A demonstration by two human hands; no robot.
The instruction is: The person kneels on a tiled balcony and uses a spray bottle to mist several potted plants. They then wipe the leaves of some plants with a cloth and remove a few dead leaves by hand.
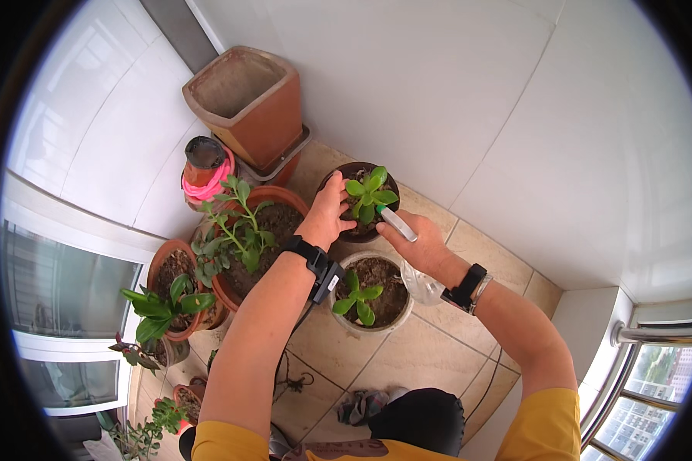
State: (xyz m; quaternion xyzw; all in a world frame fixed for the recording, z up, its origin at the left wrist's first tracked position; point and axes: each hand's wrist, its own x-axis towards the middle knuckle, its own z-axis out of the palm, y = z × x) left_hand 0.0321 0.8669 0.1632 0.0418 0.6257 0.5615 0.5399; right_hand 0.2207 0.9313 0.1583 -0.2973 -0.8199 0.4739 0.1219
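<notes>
My right hand [413,238] grips a spray bottle by its neck; the white trigger head [399,223] with a green nozzle points at a leafy green plant [371,193] in a dark round pot [393,183]. The clear bottle body [422,285] hangs below that hand, partly hidden by the wrist. My left hand [326,212] is at the left side of the same plant, fingers spread, holding nothing that I can see. Nearer to me is a whitish round pot [406,314] with soil and a small green plant [359,297].
Left of my hands is a large terracotta pot [282,197] with a succulent. Behind it stands a tall square planter [265,115] on a tray. More potted plants [164,305] line the left side. Tiled walls enclose the corner; a metal railing [663,334] is at right.
</notes>
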